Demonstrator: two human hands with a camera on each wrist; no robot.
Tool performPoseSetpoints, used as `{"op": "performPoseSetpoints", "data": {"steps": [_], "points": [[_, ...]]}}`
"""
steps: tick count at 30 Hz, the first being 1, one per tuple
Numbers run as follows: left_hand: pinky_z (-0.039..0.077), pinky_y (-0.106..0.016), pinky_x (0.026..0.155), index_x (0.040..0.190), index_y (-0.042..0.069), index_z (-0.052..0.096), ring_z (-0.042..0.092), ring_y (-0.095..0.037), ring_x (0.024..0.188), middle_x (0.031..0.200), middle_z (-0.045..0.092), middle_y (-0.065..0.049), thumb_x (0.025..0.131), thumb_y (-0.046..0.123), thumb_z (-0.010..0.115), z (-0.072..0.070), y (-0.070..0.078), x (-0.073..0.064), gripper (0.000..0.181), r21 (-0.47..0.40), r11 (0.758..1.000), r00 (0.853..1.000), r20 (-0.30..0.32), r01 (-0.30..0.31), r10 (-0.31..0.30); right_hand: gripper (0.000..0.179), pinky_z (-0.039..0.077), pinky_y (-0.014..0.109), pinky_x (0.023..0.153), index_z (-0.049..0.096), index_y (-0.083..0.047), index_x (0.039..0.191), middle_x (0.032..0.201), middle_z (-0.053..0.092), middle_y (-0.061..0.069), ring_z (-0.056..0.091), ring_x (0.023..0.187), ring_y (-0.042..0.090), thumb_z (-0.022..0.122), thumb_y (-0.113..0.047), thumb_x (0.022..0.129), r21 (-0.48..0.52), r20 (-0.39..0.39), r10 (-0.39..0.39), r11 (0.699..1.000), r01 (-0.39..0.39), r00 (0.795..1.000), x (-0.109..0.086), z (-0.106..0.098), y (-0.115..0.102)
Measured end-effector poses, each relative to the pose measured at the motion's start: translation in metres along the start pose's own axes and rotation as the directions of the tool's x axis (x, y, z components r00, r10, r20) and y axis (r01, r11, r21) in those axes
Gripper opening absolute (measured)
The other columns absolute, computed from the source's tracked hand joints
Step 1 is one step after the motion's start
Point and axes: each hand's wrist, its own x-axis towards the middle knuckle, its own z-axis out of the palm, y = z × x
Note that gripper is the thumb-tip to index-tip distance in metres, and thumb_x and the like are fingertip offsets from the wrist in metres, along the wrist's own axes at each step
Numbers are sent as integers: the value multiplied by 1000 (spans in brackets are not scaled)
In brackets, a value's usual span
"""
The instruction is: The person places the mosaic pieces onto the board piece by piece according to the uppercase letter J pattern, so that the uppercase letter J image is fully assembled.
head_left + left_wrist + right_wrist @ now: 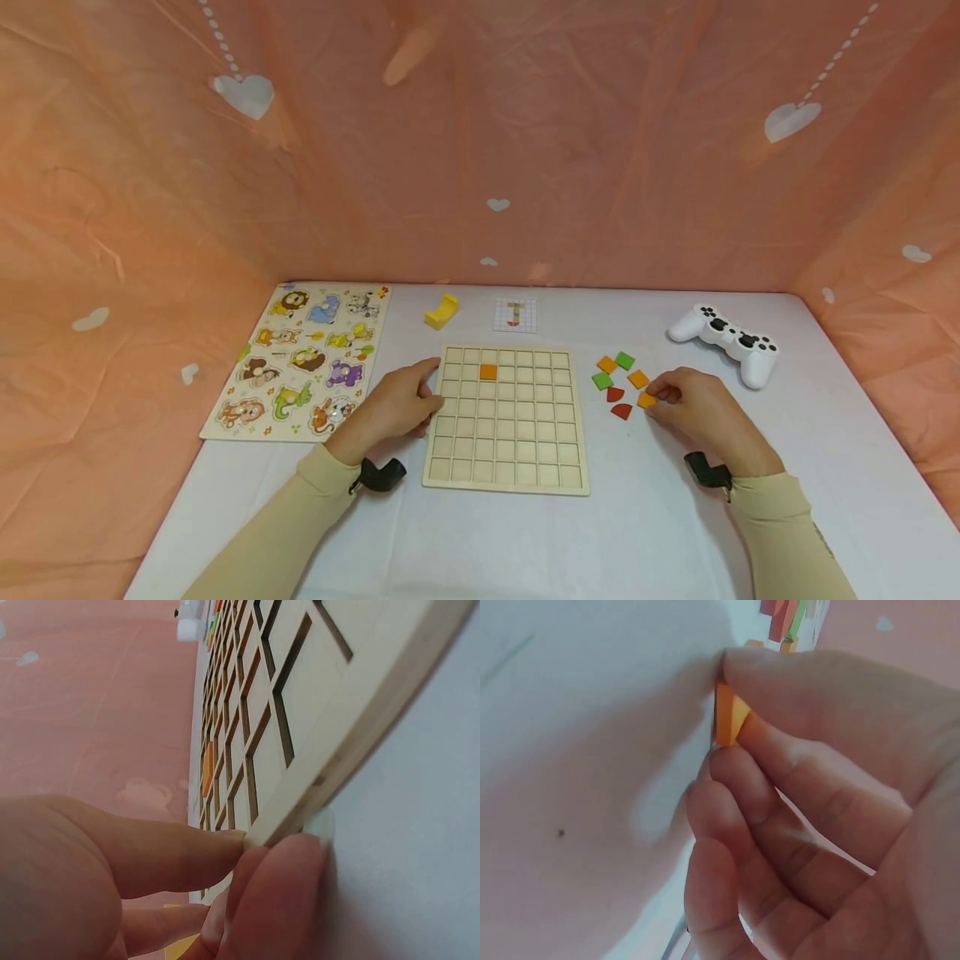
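A pale wooden grid board [506, 421] lies on the table, one orange square tile [488, 372] set in a cell of its second row. My left hand [393, 404] is at the board's left edge. Seen from the left wrist, the thumb [180, 855] lies on the rim and another fingertip [281, 881] sits low against the side, pinching the edge. To the right of the board, my right hand [693, 408] pinches another orange square tile [730, 712] between thumb and fingers, close over the table. Beside it lie green tiles [602, 380], orange tiles [638, 379] and red quarter-round pieces [621, 411].
At the left is an animal puzzle board [303, 375], partly under the left forearm. Behind the grid board are a yellow bracket-shaped block [442, 312] and a small pattern card [516, 316]. A white game controller [723, 340] lies at the back right. Orange cloth [525, 167] hangs behind the table.
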Motion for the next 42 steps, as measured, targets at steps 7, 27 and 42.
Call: {"op": "performPoseSetpoints", "data": {"steps": [7, 27, 42], "points": [[57, -29, 58, 168, 7, 37, 65, -16, 61, 90, 64, -7, 103, 13, 70, 1, 0, 0, 73, 6, 1000, 1000, 5, 0, 0, 26, 56, 39, 87, 78, -6, 114, 106, 74, 7, 66, 97, 24, 83, -23, 95, 6, -31, -8, 1000, 9, 999, 3, 1, -10], [55, -30, 58, 169, 7, 36, 66, -17, 58, 88, 65, -7, 103, 13, 68, 0, 0, 2, 74, -9, 1000, 1000, 6, 1, -1, 17, 56, 37, 86, 79, -9, 109, 103, 73, 6, 66, 95, 21, 80, -18, 95, 62, 42, -174, 983, 171, 984, 62, 32, -88], [56, -31, 54, 168, 6, 37, 65, -17, 57, 88, 64, -8, 102, 11, 68, 2, 0, 1, 73, -12, 1000, 1000, -8, -3, 3, 15, 56, 37, 88, 79, -10, 110, 105, 70, 4, 63, 93, 21, 79, -18, 97, 62, 48, -244, 969, 241, 969, 73, 60, -117]]}}
